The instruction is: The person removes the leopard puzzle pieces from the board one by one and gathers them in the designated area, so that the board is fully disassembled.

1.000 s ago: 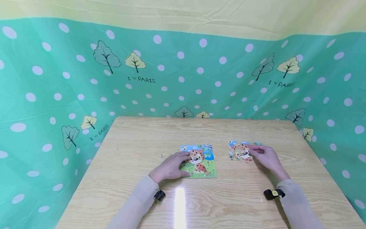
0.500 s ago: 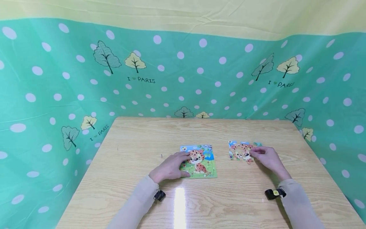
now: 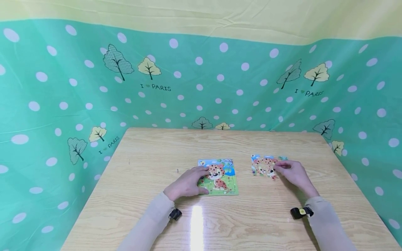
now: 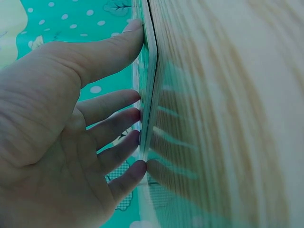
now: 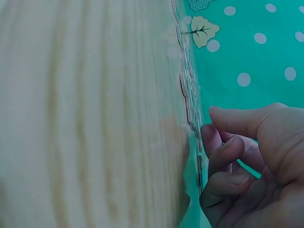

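A square jigsaw puzzle board with a spotted leopard cub picture lies flat at the middle of the table. My left hand rests along its left edge; the left wrist view shows the thumb and spread fingers touching the board's face and edge. To the right, loose puzzle pieces lie together in a partial picture of the same cub. At their right side my right hand pinches a puzzle piece between thumb and forefinger. The right wrist view shows the other fingers curled, and the pieces edge-on.
The wooden table carries a tiny object left of the board. A green dotted curtain hangs behind the table and along both sides. A few more pieces lie beyond the right fingers.
My right hand has shifted slightly right, and the piece at its fingertips has moved a little right against the others. The left hand and the board have stayed still.
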{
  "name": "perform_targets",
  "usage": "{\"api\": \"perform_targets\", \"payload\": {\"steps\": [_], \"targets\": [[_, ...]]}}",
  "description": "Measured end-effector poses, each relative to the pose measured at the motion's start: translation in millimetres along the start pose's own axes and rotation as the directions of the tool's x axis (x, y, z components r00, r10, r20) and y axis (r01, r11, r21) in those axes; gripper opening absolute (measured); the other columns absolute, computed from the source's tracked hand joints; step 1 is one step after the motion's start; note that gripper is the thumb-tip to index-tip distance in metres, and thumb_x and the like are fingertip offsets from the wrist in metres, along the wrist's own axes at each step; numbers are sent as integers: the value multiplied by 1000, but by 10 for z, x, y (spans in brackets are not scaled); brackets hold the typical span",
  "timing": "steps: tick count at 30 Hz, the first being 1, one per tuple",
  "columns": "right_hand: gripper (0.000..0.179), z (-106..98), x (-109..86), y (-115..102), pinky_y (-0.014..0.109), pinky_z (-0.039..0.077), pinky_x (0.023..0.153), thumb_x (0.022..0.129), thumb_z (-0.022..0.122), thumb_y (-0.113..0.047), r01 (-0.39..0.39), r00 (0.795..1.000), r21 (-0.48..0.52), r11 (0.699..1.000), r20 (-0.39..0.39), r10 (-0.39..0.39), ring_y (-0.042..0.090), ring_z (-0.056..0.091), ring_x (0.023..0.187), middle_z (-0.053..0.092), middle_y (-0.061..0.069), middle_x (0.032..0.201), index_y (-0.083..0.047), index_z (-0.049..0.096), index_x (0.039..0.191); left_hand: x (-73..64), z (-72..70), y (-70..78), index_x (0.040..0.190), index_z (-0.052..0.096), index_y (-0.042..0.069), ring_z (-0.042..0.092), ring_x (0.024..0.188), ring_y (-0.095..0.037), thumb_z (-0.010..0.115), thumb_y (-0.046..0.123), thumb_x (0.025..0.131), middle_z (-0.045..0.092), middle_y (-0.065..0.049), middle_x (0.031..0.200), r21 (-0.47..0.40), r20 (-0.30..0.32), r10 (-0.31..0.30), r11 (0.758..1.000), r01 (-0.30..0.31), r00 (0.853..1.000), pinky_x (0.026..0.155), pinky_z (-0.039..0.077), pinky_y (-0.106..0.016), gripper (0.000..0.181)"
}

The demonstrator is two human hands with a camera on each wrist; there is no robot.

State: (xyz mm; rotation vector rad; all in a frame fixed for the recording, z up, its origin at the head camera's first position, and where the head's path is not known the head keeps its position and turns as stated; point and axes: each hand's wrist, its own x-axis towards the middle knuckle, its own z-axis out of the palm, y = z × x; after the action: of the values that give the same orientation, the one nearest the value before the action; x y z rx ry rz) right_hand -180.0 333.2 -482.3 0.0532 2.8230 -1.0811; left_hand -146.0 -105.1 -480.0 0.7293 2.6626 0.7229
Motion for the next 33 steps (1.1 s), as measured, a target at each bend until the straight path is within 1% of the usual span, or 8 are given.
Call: {"api": "perform_targets", "payload": {"steps": [3,6,8,13,16,20,26,33], "targets": [[42,28,-1,-31,43,57,93,105,69,-36,10,1000,9,1000,0,-10,39,68,116,72,25,129,0,74,125,-2,4,-4,156,54,10,34,160,-35,84,40,90,41,-9,171,-2,0,1,1000,-1,1000,132,27,-61,78],[40,71,-7,-87,46,57,97,105,69,-35,47,999,14,999,-8,-47,40,68,119,71,26,134,-1,75,124,-3,5,0,156,54,10,34,160,-35,84,39,90,41,-9,171,-3,0,0,1000,0,1000,132,27,-62,78],[37,111,-6,-129,44,57,98,104,70,-34,73,997,11,997,-20,-73,39,69,119,72,24,133,-2,76,122,-4,5,2,156,54,11,34,160,-35,84,39,90,40,-9,171,-3,1,-2,1000,2,1000,132,27,-61,78],[30,228,19,-224,26,56,83,103,72,-30,114,993,28,993,-33,-113,28,71,106,77,18,118,-4,78,116,-4,-1,10,156,54,11,34,160,-35,84,39,90,41,-9,171,-2,-1,-3,1000,3,1000,132,27,-61,78],[26,289,29,-292,23,55,76,103,71,-25,135,991,51,990,-14,-134,22,71,100,78,16,113,-4,78,116,-4,0,11,156,54,11,34,160,-35,84,39,90,41,-8,171,-5,0,-6,1000,6,1000,132,27,-61,78],[22,362,37,-384,24,55,79,102,73,-21,163,987,61,985,-5,-163,19,70,98,79,13,109,-4,80,114,-4,8,6,156,54,11,34,161,-34,84,39,90,41,-8,171,-4,2,-9,1000,9,1000,132,27,-60,78],[20,482,57,-485,25,55,82,99,78,-20,215,976,36,976,-16,-215,25,73,102,79,15,115,-5,81,111,0,16,-3,156,54,11,35,160,-34,85,39,89,41,-8,171,-1,-4,-5,1000,5,1000,132,28,-60,78],[23,608,54,-624,27,54,80,97,79,-24,204,977,77,976,40,-208,19,69,97,79,9,108,-7,80,112,-2,20,-2,156,54,11,35,160,-34,84,39,89,41,-9,171,-1,-2,-5,1000,5,1000,132,27,-61,78]]}}
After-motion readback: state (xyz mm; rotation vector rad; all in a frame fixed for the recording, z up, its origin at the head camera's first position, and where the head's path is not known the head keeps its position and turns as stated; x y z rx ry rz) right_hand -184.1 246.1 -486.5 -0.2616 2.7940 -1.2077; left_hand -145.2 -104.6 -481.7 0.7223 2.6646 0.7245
